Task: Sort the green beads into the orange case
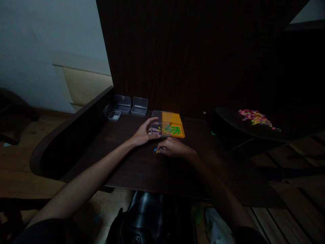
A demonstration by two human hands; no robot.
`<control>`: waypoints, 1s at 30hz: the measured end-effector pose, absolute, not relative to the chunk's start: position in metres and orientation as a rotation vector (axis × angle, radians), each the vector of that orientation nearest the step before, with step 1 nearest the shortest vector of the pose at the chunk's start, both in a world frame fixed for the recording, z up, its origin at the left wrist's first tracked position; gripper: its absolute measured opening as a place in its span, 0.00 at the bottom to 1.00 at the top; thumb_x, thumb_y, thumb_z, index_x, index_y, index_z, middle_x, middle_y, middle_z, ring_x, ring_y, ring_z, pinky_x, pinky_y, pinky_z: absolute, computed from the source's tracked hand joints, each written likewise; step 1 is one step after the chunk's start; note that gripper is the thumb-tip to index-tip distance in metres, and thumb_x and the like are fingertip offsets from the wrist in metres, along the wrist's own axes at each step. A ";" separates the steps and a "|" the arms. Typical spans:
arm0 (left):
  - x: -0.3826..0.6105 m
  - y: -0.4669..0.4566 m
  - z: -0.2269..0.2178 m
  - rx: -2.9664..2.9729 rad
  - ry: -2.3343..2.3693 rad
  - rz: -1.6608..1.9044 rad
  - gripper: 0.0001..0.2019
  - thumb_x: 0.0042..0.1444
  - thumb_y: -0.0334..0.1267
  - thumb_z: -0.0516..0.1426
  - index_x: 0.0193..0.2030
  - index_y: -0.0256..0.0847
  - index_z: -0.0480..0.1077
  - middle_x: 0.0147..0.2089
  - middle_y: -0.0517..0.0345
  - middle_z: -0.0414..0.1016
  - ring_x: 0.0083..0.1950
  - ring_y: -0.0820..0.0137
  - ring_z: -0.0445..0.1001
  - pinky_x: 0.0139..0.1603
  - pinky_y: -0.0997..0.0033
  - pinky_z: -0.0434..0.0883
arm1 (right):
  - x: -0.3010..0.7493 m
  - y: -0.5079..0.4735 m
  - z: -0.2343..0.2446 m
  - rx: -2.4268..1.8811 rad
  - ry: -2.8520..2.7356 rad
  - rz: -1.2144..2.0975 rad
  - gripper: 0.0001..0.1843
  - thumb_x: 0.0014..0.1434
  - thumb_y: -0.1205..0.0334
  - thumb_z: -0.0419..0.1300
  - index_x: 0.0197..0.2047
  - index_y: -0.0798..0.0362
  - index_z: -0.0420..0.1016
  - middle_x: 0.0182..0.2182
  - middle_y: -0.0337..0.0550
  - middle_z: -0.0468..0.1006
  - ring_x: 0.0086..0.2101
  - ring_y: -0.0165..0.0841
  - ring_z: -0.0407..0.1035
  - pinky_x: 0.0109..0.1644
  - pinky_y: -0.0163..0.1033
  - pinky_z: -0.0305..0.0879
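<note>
My left hand (144,134) rests on the dark table (132,169), its fingers curled round the near side of a small clear plastic box (160,126) with a few yellow bits inside. That box stands on an orange tray (175,126) that carries several green beads (175,130). Just in front of the tray, my right hand (174,148) lies low on the table, fingertips pinched on tiny blue and yellow beads (156,150). The scene is very dim.
Three open clear boxes (127,107) sit at the table's far left. A pile of pink and yellow beads (254,117) lies on a dark round surface to the right. A dark wooden panel stands behind; wooden floor planks lie around.
</note>
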State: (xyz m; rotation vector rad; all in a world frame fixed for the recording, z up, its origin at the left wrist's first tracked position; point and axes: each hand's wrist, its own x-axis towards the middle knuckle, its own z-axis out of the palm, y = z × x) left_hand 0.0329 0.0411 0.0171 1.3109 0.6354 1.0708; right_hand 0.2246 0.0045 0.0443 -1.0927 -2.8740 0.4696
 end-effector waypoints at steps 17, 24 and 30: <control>0.036 0.041 0.014 1.318 0.577 1.030 0.40 0.40 0.27 0.68 0.61 0.47 0.60 0.57 0.49 0.63 0.43 0.72 0.73 0.50 0.58 0.73 | 0.242 0.003 0.079 -1.091 -2.199 0.939 0.13 0.65 0.54 0.51 0.39 0.54 0.68 0.21 0.33 0.67 0.23 0.26 0.61 0.28 0.32 0.55; 0.039 0.033 0.019 1.327 0.555 0.976 0.39 0.40 0.28 0.69 0.61 0.46 0.61 0.57 0.49 0.64 0.43 0.72 0.74 0.50 0.59 0.73 | 0.252 0.013 0.072 -1.192 -2.097 0.796 0.10 0.65 0.55 0.50 0.39 0.53 0.65 0.21 0.32 0.66 0.22 0.27 0.61 0.30 0.34 0.55; 0.040 0.033 0.018 1.340 0.547 0.987 0.39 0.41 0.28 0.69 0.61 0.46 0.61 0.58 0.47 0.64 0.43 0.71 0.74 0.50 0.58 0.73 | 0.256 0.017 0.065 -1.255 -2.107 0.787 0.10 0.63 0.56 0.51 0.40 0.53 0.65 0.20 0.33 0.67 0.21 0.28 0.62 0.28 0.33 0.55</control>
